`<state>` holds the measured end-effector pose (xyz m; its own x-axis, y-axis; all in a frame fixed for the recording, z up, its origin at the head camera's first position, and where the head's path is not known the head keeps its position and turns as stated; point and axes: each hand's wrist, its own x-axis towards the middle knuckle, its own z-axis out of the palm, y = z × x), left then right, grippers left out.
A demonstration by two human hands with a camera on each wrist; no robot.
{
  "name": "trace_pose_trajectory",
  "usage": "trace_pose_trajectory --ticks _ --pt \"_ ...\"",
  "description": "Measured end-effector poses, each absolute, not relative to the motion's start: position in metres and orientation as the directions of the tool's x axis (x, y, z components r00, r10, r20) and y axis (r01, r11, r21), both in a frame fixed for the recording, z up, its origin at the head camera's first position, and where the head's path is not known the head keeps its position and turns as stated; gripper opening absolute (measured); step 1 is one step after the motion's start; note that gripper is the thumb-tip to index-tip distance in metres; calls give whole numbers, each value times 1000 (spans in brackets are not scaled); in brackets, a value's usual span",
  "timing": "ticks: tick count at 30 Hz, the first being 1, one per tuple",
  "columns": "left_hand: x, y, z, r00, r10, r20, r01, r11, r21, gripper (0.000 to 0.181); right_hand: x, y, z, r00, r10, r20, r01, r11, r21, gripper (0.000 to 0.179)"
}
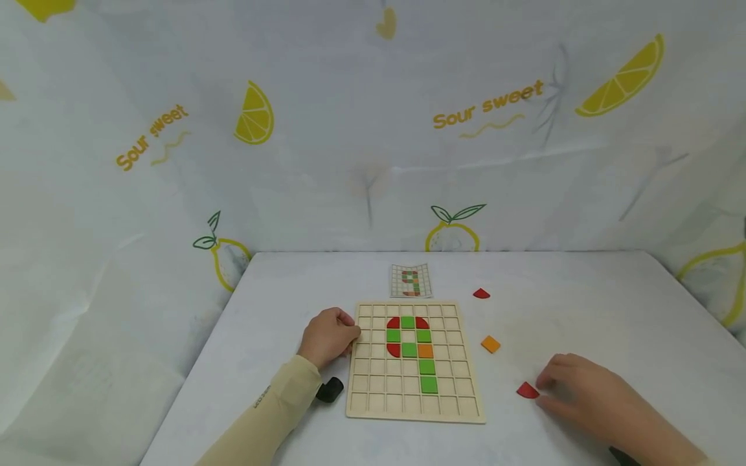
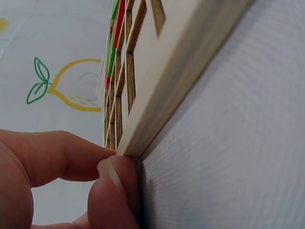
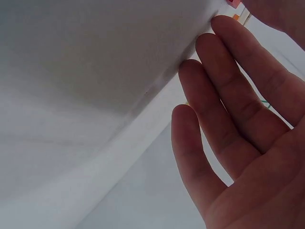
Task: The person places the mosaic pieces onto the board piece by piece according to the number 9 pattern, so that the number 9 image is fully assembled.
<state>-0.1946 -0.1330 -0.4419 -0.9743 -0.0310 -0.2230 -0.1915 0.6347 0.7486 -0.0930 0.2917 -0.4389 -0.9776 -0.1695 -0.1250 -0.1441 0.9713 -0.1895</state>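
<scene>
A square wooden grid board (image 1: 386,404) lies on the table, with red, green and orange tiles set in its cells in the shape of a 9. At its left edge my left hand (image 1: 329,336) pinches the rim; thumb and forefinger meet on the wood (image 2: 147,119) in the left wrist view. My right hand (image 1: 588,395) is beside a red quarter-round tile (image 1: 527,390), thumb and forefinger spread at its right side. Only a bit of red tile (image 3: 233,3) shows in the right wrist view, where the fingers (image 3: 224,90) are long and relaxed.
Behind the board lies a pattern card (image 1: 410,281) picturing a coloured 9. Right of the board are an orange square tile (image 1: 491,343) and another red quarter-round tile (image 1: 480,293). A black object (image 1: 330,389) sits by the left sleeve. A lemon-print sheet (image 1: 350,129) hangs behind the table.
</scene>
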Motion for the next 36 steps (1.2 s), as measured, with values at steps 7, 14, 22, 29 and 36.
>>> trace_pose_trajectory --ticks 7,14,22,29,36 --pt "-195 -130 -444 -972 -30 -234 -199 634 747 13 -103 284 -434 -974 -214 -78 -198 966 -168 17" --pt "-195 -128 -442 -972 -17 -235 -193 634 749 13 -113 271 -429 -960 -264 -89 -245 952 -182 15" --pt "-193 -127 -437 -976 -10 -218 -175 637 751 12 -113 262 -429 -956 -279 -94 -256 946 -197 17" --pt "-194 -130 -437 -974 -17 -225 -182 646 742 13 -109 255 -430 -959 -266 -102 -243 950 -194 24" --pt "-196 -133 -441 -971 -35 -238 -204 646 735 14 -107 250 -432 -953 -295 -67 -272 933 -234 25"
